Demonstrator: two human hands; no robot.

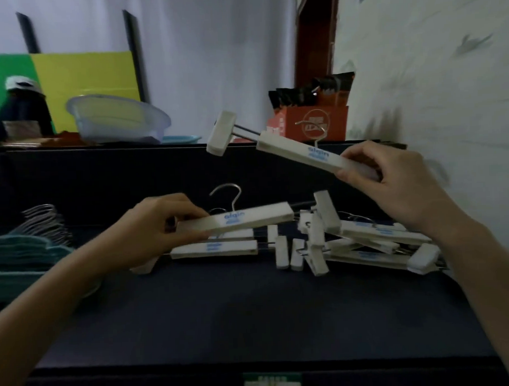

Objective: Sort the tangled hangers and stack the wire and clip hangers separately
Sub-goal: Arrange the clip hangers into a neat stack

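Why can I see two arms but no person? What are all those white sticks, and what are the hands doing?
The camera sits on the person's head and looks down, so you only see their arms reaching forward. There is just this one picture.

The white sticks are clip hangers, the kind that pinch trousers. The left hand has a grip on one hanger low over the dark table. The right hand holds another hanger up in the air.

A jumbled pile of clip hangers still lies on the table. At the far left are thin wire hangers beside folded teal towels. On the shelf behind stand a plastic bowl and a red box.
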